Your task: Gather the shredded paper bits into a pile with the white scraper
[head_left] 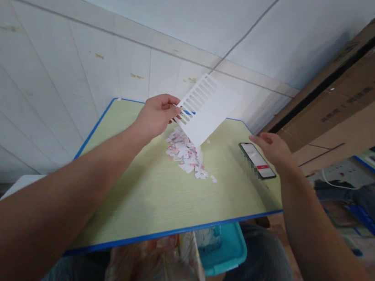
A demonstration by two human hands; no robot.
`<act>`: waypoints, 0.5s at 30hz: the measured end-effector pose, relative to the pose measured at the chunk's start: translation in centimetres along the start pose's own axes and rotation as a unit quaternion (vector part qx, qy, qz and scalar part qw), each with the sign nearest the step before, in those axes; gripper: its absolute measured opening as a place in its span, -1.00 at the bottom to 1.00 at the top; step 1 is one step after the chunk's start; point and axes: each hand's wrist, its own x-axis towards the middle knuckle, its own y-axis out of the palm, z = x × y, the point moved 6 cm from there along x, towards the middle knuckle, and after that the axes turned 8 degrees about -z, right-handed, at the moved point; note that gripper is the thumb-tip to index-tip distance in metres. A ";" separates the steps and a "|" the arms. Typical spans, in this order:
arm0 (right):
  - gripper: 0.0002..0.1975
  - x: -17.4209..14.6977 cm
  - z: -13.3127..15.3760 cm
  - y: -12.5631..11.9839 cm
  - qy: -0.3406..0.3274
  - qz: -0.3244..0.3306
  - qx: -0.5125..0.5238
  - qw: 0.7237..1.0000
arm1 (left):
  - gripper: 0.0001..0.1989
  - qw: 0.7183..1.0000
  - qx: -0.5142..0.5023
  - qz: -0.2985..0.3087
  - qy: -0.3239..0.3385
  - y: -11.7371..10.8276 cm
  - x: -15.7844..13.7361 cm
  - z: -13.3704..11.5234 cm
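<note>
My left hand (159, 115) pinches the slotted edge of a thin white sheet (209, 112) between thumb and fingers. A row of long openings runs along that edge. The sheet is tilted above the table, with its lower corner over a pile of small paper scraps (185, 152), white with pinkish print. My right hand (273, 145) hovers by the table's right edge, beside a phone (257, 160) with a lit screen. Its fingers are loosely bent, the thumb stands apart, and nothing shows in them.
The pale green table (141, 211) has a blue rim and stands against a white wall (61, 74). Long cardboard boxes (342, 106) lean on the right. Below the front edge are a turquoise bin (226, 264) and a patterned bag (156, 273), between the person's knees.
</note>
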 end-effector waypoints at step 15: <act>-0.53 -13.5 6.7 2.1 0.005 0.189 0.310 0.932 | -0.85 0.990 0.124 -0.004 0.063 0.8 -1.8 0.4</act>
